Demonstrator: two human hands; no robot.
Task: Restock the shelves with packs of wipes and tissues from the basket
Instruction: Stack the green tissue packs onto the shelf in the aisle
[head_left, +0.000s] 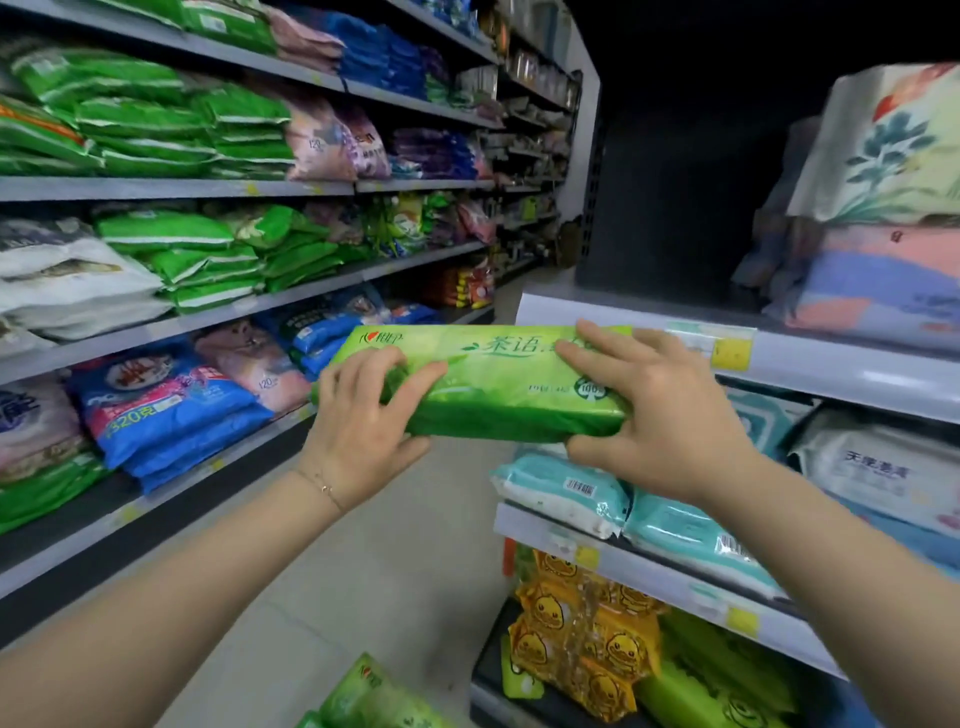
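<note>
Now we hold one green tissue pack (483, 382).
Our left hand (363, 415) and right hand (660, 415) squeeze its two ends, just beside the white shelf edge (810, 364).

Glossy plastic-wrapped green tissue pack (498, 382)

Both arms extended, left hand (363, 415) and right hand (660, 415) gripping, fingers (587, 364) spread.

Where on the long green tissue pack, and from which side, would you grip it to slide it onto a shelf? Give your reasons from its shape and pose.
Grip the green tissue pack at its two short ends, coming in from the near long edge, as the left hand and right hand do now. It is long, flat, soft and lying level, so end grips should stop sagging and leave the far edge free to enter the shelf.
</note>
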